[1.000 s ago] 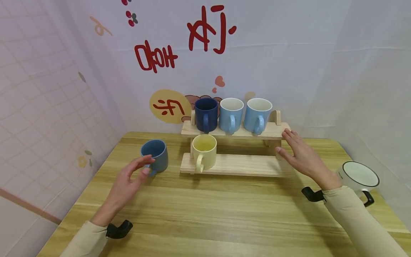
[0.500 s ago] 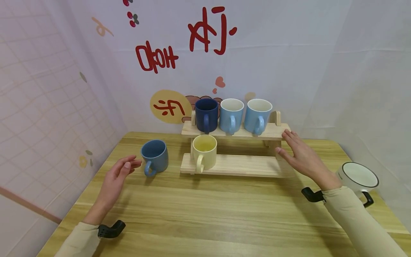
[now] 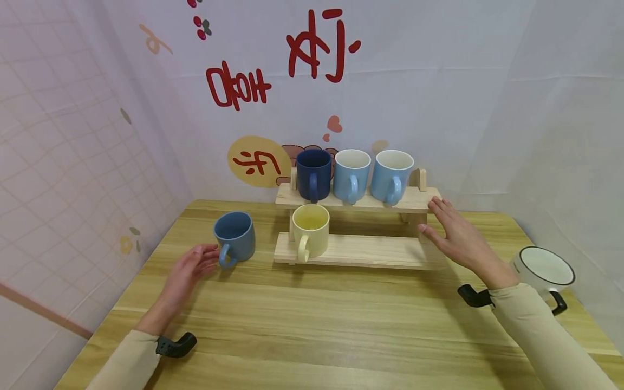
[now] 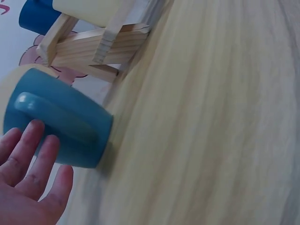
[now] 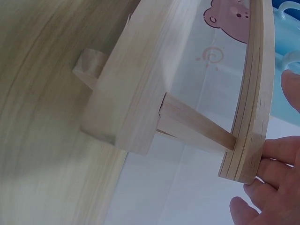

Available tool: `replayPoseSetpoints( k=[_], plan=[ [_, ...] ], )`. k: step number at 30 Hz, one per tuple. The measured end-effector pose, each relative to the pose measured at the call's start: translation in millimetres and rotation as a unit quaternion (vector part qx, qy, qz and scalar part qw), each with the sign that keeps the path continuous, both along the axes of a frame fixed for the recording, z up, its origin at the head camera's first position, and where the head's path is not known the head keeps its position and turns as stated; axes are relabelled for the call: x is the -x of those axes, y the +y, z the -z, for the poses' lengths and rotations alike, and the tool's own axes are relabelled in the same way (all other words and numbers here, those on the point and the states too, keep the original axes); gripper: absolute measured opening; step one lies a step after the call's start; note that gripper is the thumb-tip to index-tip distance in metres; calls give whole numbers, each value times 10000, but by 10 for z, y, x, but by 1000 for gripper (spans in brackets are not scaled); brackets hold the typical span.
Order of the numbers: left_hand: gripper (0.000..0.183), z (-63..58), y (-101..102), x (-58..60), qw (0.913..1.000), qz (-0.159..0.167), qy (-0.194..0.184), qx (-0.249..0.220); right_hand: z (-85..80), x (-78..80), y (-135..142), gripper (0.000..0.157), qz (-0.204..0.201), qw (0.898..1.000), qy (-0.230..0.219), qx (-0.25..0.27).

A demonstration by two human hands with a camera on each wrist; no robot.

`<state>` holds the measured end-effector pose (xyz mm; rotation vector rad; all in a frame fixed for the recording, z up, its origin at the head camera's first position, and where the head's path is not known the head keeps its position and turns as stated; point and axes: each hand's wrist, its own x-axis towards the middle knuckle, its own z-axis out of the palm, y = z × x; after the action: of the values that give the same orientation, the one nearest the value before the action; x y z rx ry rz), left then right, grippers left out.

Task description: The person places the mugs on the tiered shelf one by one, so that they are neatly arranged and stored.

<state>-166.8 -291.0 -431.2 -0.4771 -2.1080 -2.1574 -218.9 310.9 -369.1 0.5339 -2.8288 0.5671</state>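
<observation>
A greyish-blue mug [image 3: 240, 238] stands upright on the table left of the rack, its handle turned toward the front left. My left hand [image 3: 192, 271] is just beside that handle with loosely bent fingers; in the left wrist view the fingertips [image 4: 35, 126] overlap the handle, and I cannot tell whether they touch. My right hand [image 3: 460, 238] rests against the right end of the two-tier wooden rack's upper shelf [image 3: 420, 199], fingers extended. On that shelf stand a navy mug [image 3: 307, 176] and two light blue mugs [image 3: 344, 176]. A pale yellow mug [image 3: 319, 238] stands at the lower shelf's left end.
A white mug [image 3: 531, 275] with a dark rim and black handle stands at the table's right, partly behind my right forearm. The lower shelf [image 3: 375, 250] extends right of the yellow mug. A printed cloth [image 3: 439, 108] hangs behind the wooden table [image 3: 312, 325].
My left hand first drew back left from the greyish-blue mug's handle, then turned and moved slightly back toward it. The mugs and my right hand stay in place.
</observation>
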Motion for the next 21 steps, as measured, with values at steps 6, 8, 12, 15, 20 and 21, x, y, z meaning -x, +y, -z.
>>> replayPoseSetpoints(
  k=[6, 8, 12, 15, 20, 21],
  plan=[
    [60, 22, 110, 29, 9974, -67, -717, 80, 5, 2, 8, 78, 9, 10000, 17, -30],
    [63, 23, 140, 45, 9968, -66, -786, 115, 7, 3, 10, 78, 14, 10000, 15, -26],
    [62, 37, 192, 93, 9960, -60, -883, 89, 12, 3, 13, 78, 24, 10000, 18, -31],
    [61, 56, 223, 133, 9944, -112, -1026, 213, 15, 4, 13, 78, 17, 10000, 39, -34],
    [64, 65, 265, 178, 9897, -448, -1107, 794, 11, 11, 9, 77, -21, 10000, 74, 16],
    [64, 61, 274, 182, 9884, -530, -1105, 900, 8, 13, 8, 76, -29, 10000, 83, 29]
  ],
)
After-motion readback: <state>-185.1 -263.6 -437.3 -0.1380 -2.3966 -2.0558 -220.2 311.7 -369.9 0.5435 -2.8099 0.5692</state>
